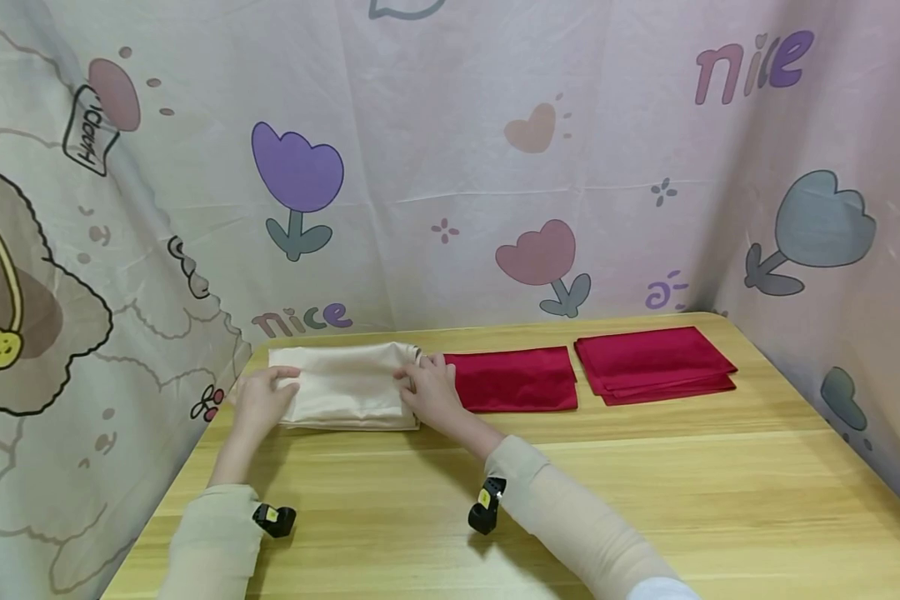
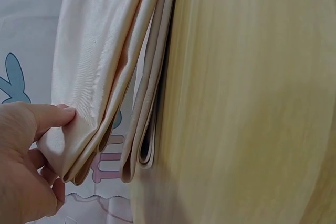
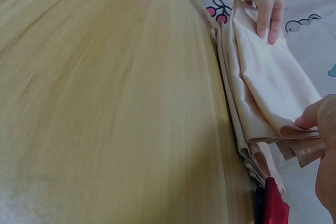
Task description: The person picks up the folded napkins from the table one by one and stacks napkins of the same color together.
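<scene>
A folded cream satin cloth (image 1: 352, 379) lies over another folded cream cloth (image 2: 149, 98) at the table's far left. My left hand (image 1: 264, 396) pinches the upper cloth's left end, thumb on top and fingers beneath. At the opposite end, my right hand (image 1: 433, 390) grips the same cloth, its thumb (image 3: 310, 116) pressed on the top face. In the left wrist view a gap shows between the upper cloth and the folded layers below, near the left end. The right hand partly covers the near corner of a folded red cloth (image 1: 517, 379).
A second folded red cloth (image 1: 652, 358) lies farther right, its layers slightly offset. The wooden table (image 1: 645, 500) extends toward me. A printed curtain (image 1: 435, 150) hangs behind the table and along both sides. Small black cameras (image 1: 276, 520) sit on both wrists.
</scene>
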Tool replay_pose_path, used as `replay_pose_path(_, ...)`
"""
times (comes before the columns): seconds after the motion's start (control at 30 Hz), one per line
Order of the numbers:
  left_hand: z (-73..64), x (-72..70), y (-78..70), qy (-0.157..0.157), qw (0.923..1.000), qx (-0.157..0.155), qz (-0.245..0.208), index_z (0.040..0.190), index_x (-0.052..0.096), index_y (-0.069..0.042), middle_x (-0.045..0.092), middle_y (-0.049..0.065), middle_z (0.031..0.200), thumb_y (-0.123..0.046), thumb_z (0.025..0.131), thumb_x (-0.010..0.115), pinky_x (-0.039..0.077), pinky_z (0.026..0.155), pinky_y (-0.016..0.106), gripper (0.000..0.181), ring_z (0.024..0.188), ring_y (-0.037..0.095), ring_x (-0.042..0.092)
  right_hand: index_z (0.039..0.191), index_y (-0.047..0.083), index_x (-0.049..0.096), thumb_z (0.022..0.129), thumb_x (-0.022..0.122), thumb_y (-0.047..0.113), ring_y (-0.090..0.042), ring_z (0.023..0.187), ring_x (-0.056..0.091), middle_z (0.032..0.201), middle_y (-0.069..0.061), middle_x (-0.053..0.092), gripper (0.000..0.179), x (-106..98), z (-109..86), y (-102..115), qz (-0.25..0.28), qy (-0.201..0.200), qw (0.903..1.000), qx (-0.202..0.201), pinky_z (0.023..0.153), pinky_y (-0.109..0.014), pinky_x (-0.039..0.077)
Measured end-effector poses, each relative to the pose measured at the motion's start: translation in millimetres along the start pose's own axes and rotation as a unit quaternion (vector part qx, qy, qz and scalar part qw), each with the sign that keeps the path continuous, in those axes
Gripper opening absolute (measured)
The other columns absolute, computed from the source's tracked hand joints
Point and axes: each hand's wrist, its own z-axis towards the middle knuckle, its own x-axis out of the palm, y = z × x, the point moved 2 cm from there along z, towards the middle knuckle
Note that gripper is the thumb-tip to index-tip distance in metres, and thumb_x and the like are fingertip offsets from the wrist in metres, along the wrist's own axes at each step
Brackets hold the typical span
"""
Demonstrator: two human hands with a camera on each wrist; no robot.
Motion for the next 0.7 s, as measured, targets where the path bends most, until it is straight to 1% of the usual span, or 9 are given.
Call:
replay_pose_path(0.17,0.6,1.8,1.2,0.006,1.0,-0.002,0.002,0.117,0.067,-0.006,0.058,0.027,0.133,-0.013,0.092,0.061,0.008,0.1,0.078,0.027,0.124,0.053,0.036,0.103,0.019,0.074,0.089,0.069,0.019,-0.019,0.097,0.045,0.084,0.0,0.058,0.015,1.3,-1.1,-0.2,-0.008,-0.002,0.9999,-0.007,0.073,-0.027,0.025)
replay_pose_path(0.3,0.4,3.1,1.4,0.011,0.9999,-0.003,0.007,0.119,0.067,-0.006,0.056,0.028,0.133,-0.013,0.091,0.061,0.009,0.1,0.078,0.029,0.124,0.054,0.035,0.104,0.019,0.074,0.089,0.069,0.019,-0.02,0.099,0.045,0.085,-0.001,0.057,0.016,2.4,-1.4,-0.9,-0.008,0.001,1.0,-0.005,0.073,-0.028,0.025)
replay_pose_path(0.43,0.4,4.6,1.3,0.02,0.9997,-0.007,0.01,0.121,0.065,-0.006,0.055,0.028,0.135,-0.014,0.092,0.06,0.011,0.098,0.076,0.031,0.124,0.054,0.035,0.105,0.02,0.073,0.089,0.068,0.02,-0.02,0.101,0.045,0.086,-0.001,0.056,0.017,4.2,-1.1,-2.5,-0.014,0.009,0.9999,-0.002,0.074,-0.028,0.026)
replay_pose_path(0.7,2.6,7.6,3.0,0.028,0.9995,-0.005,0.017,0.123,0.065,-0.008,0.054,0.028,0.136,-0.014,0.091,0.062,0.02,0.093,0.069,0.033,0.121,0.052,0.037,0.107,0.02,0.072,0.09,0.067,0.019,-0.02,0.103,0.045,0.087,-0.001,0.055,0.018,7.1,-0.2,-5.5,-0.025,0.011,0.9996,-0.005,0.073,-0.028,0.025)
